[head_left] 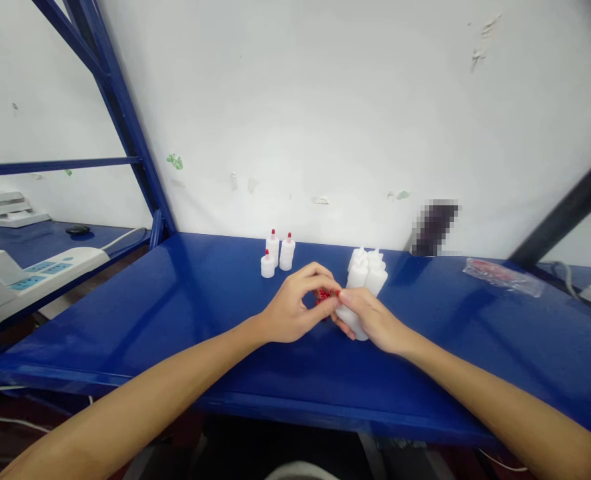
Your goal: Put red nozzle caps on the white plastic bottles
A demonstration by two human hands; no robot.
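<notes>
A white squeeze bottle (351, 321) lies tilted in my right hand (378, 323), its nozzle end pointing up and left. My left hand (298, 303) closes thumb and fingers round a small red cap (338, 293) at the nozzle. How far the cap sits on the nozzle cannot be made out. Partly hidden behind my left hand are several loose red caps (323, 295). Beyond my right hand stands a cluster of several white bottles (367, 267) with pale nozzles. Farther left, white bottles with red caps (286, 253) stand upright on the table.
The blue table (200, 320) backs onto a white wall (300, 120). A clear plastic bag (503, 277) with something reddish inside lies at the right, near a pixelated dark object (433, 228). Blue frame posts (125, 120) rise at the left, beside a power strip (45, 280).
</notes>
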